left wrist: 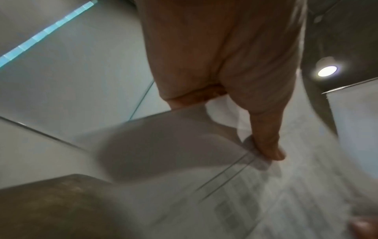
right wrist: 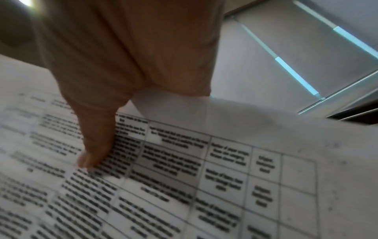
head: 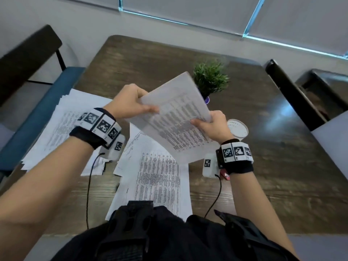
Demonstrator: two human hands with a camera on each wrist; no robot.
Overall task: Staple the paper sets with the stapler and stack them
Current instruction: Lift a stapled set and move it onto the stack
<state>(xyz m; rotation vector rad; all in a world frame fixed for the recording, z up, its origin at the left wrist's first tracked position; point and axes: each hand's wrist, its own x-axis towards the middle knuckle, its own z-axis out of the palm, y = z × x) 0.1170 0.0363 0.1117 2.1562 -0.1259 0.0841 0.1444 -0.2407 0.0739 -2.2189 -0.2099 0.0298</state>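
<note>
Both hands hold one paper set (head: 175, 117) in the air above the worktop (head: 263, 147), tilted, printed table facing the person. Left hand (head: 131, 102) grips the set's left edge, thumb on top, fingers (head: 140, 94) curled behind the sheets. Right hand (head: 212, 125) grips the right edge the same way; right wrist view shows its thumb pressed flat on the printed table of the paper set (right wrist: 204, 161). Left wrist view: blurred, thumb on the top sheet. Loose printed sheets (head: 158, 185) lie on the worktop under the held set, near the person. A second, fanned pile of paper (head: 62, 125) lies to the left, under the left wrist. Small potted plant (head: 210, 78) stands beyond the held set. White paper cup (head: 238, 129) just right of the right hand. A red object (head: 226, 175) peeks out below the right wrist band; cannot tell what it is.
</note>
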